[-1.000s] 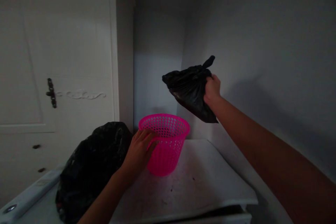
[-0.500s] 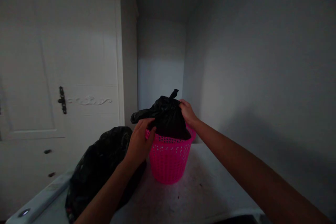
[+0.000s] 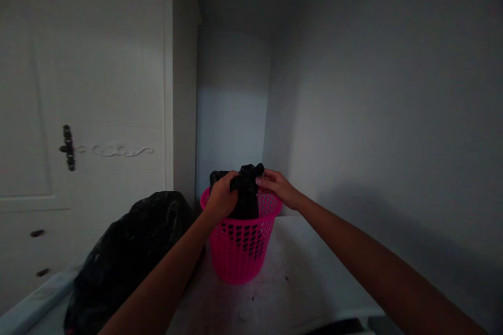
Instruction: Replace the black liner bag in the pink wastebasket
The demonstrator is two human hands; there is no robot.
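Observation:
A pink plastic basket with perforated sides stands upright on a white surface. Inside it sits a black plastic bag, its gathered, knotted top rising above the rim. My left hand is closed around the bag's bunched top on the left, over the basket's rim. On the other side, my right hand pinches the knotted end of the bag between thumb and fingers. Dark plastic shows through the holes in the basket's upper wall. What the bag contains is hidden.
A large, full black bag rests left of the basket, partly behind my left forearm. Beyond it stands a white wardrobe with dark handles. A plain wall runs along the right. A dark object lies at the bottom edge.
The black bag has gone down deeper into the basket. My left hand has closed on its top, and my right hand has moved from its side to the knotted end.

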